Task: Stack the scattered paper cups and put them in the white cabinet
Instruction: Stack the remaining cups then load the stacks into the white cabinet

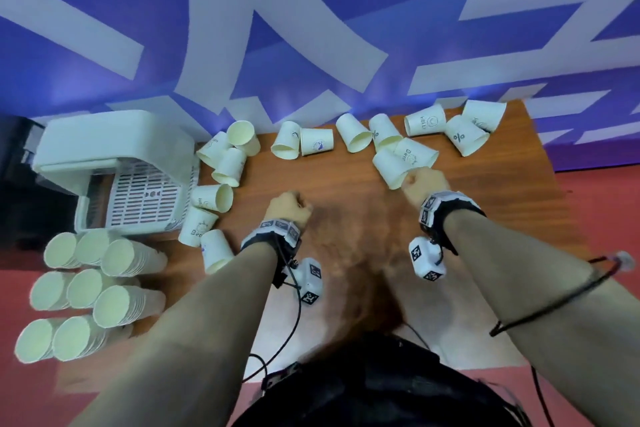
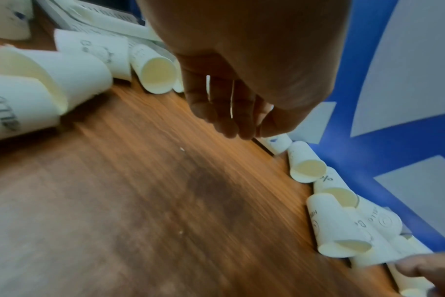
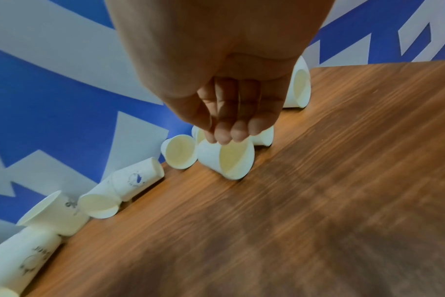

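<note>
Lying sideways, paper cup point(image 3: 226, 158) touches right hand point(image 3: 229, 96) fingertips point(image 3: 238, 134).

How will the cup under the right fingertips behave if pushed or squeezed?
The cup lies on its side on the table, so it would probably roll, curving because it tapers. It looks like thin, empty paper: likely very light, and apt to skid from a nudge. The right hand touches it near the open rim, where a hard pinch may dent it.
</note>
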### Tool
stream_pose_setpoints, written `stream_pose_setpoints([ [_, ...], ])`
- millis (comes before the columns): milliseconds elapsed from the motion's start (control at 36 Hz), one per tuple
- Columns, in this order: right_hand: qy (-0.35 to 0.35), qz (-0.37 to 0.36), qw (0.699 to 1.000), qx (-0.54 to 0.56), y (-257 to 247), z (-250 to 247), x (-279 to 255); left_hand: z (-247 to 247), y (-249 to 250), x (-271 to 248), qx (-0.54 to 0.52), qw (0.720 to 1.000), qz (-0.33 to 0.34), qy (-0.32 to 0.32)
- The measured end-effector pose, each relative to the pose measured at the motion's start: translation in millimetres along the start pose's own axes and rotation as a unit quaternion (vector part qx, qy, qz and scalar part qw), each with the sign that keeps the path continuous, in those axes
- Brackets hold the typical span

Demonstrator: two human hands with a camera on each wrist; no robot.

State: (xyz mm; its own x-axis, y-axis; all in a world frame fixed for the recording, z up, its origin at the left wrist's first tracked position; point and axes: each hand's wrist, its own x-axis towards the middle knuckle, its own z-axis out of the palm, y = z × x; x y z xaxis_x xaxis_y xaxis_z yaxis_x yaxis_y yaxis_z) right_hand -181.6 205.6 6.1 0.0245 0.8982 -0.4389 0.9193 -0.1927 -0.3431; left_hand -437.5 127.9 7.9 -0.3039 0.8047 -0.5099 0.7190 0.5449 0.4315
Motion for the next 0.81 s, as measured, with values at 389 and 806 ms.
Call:
stream_pose_setpoints([
  [389,-0.052,-0.024,0.998,0.006,7.4,9.1,65.6,9.2,42.8,71.3,0.076,0.997,0.001,-0.018],
  [806,-0.028,-0.040,0.999,0.014,2.3,27.8,82.6,9.2,48.0,124.8,0.073,0.997,0.003,0.009],
])
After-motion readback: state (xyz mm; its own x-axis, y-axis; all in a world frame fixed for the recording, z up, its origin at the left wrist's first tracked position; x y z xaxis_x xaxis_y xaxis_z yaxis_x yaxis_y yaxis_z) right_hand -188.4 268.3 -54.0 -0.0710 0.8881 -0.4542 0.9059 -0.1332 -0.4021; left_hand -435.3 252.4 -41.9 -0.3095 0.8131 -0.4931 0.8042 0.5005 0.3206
